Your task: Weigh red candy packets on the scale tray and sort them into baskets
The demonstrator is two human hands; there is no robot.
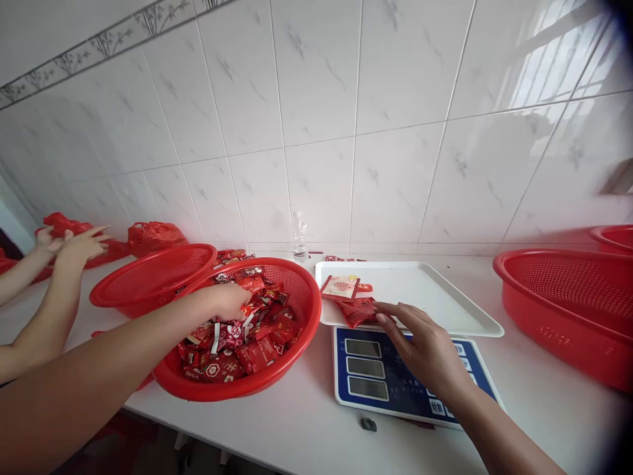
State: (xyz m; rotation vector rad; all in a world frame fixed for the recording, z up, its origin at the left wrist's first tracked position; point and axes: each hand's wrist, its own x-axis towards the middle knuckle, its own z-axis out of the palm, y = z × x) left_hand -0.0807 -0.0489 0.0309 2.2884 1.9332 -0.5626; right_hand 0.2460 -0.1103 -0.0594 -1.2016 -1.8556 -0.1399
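My left hand [230, 302] reaches into a red plastic basket [311, 310] heaped with red-wrapped snack packets [260, 353]. Its fingers are curled down among the wrappers, and whatever they grip is hidden. Over the near edge of a white tray [440, 300], my right hand [415, 336] has its fingers stretched out. The fingertips touch the right end of a red packet [356, 311] lying on the tray. Behind that packet lie a pale card with a red border [340, 287] and a small red piece [364, 287]. Under my right hand is the blue keypad of a digital scale [395, 376].
Another red basket [153, 277] stands at the left, and a large one [558, 323] at the right. A clear bottle [299, 236] stands by the tiled wall. At far left, a co-worker's hands [82, 244] handle red plastic bags. A small dark object [368, 424] lies before the scale.
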